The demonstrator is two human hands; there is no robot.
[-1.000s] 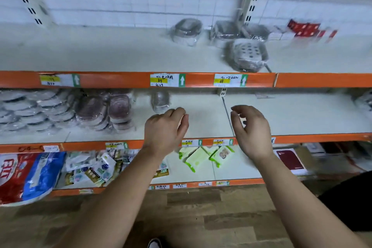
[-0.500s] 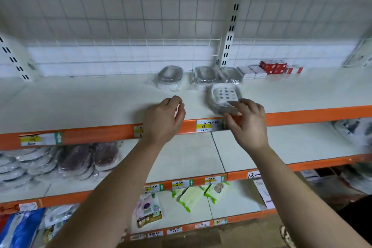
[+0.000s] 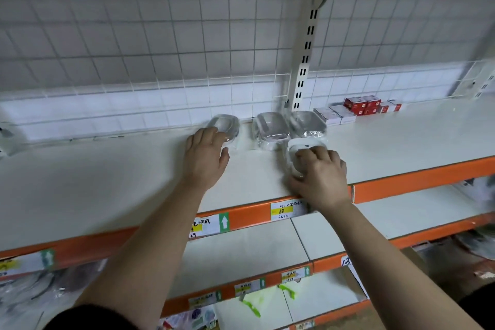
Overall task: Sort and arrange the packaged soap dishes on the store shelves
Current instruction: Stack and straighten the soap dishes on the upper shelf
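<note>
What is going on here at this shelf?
A person is arranging packaged soap dishes on the white shelf with an orange front edge. The right hand grips a white wrapped soap dish near the front edge. The left hand, fingers fairly straight, touches a clear wrapped soap dish by the back wall. Two grey wrapped soap dishes sit at the back between them.

There are four packaged soap dishes point(image 3: 223, 123) point(image 3: 271, 128) point(image 3: 308, 122) point(image 3: 306, 144) in clear wrap and two hands point(image 3: 205, 158) point(image 3: 321, 177)

Three wrapped dishes point(image 3: 270, 128) at shelf point(image 3: 107, 182) back, fourth dish point(image 3: 305, 144) before them, boxes point(image 3: 359, 107) right
</note>
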